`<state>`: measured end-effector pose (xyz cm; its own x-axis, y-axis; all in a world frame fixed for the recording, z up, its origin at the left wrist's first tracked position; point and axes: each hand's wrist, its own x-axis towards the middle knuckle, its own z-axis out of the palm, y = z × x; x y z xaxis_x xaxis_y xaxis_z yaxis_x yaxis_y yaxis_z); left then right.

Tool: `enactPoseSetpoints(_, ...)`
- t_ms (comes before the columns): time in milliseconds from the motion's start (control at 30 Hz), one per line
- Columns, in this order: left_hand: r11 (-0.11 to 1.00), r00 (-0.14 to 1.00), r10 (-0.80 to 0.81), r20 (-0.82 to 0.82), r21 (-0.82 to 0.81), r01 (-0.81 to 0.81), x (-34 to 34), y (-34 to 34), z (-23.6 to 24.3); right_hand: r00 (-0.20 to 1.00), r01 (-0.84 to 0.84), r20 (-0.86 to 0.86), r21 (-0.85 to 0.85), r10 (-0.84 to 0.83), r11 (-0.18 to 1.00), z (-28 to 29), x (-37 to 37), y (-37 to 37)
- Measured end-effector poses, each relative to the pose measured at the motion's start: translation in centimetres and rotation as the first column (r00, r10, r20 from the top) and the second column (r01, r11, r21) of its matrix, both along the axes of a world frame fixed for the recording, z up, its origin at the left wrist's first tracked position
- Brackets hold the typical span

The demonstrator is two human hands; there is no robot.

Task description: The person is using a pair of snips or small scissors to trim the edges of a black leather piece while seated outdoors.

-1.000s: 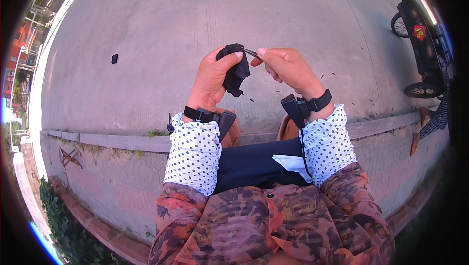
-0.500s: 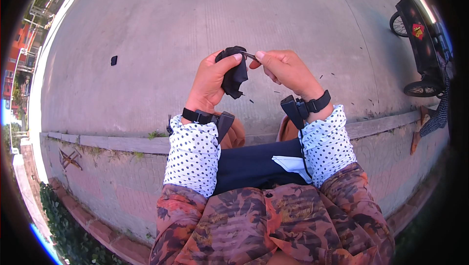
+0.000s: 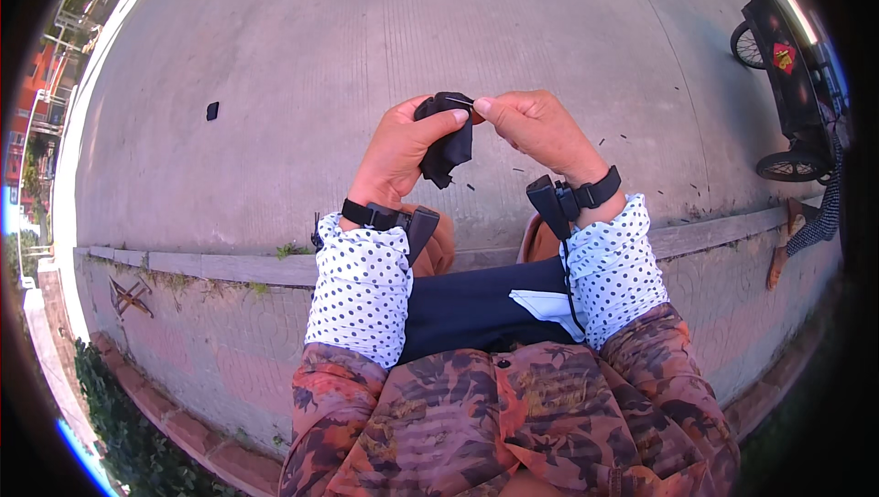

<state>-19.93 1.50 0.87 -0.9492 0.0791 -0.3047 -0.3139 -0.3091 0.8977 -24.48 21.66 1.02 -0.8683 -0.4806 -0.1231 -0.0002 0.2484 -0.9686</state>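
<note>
My left hand [image 3: 392, 145] grips a small crumpled piece of black cloth [image 3: 446, 151], its thumb pressed along the upper part and a loose end hanging below. Pinched between the thumb and fingers of my right hand [image 3: 540, 131] is a thin metal tool [image 3: 461, 102], whose tip rests against the cloth's top edge. The tool's exact kind is too small to make out, and my right fingers hide its near end. Across my lap lies dark navy fabric [image 3: 476, 300] with a white piece [image 3: 547, 307] at its right side.
A small black scrap [image 3: 212, 111] lies on the concrete [image 3: 302, 30] at left. Short dark bits are scattered to the right, beyond the kerb [image 3: 229, 268]. A black cart with wheels [image 3: 778, 67] stands far right, near another person's leg [image 3: 810, 227]. A small folding stool [image 3: 131, 297] is lower left.
The black cloth has shifted slightly right with my left hand, closer to my right hand. Less of the metal tool shows between the hands.
</note>
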Motion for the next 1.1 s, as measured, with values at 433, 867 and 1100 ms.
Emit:
enactPoseSetpoints(433,0.999,1.0,0.02,0.006,-0.028,-0.02,0.3,-0.1,0.0,1.0,-0.008,0.009,0.049,0.007,0.999,0.1,-0.2,0.9)
enactPoseSetpoints(867,0.998,0.999,-0.027,0.022,-0.055,0.028,0.2,-0.1,-0.3,0.977,0.184,-0.087,-0.125,-0.195,0.975,-1.5,-1.3,1.3)
enactPoseSetpoints(1100,1.0,1.0,0.005,0.008,0.009,-0.005,0.2,0.0,-0.5,0.833,0.448,-0.328,-0.074,-0.446,0.891,-1.8,-2.2,2.2)
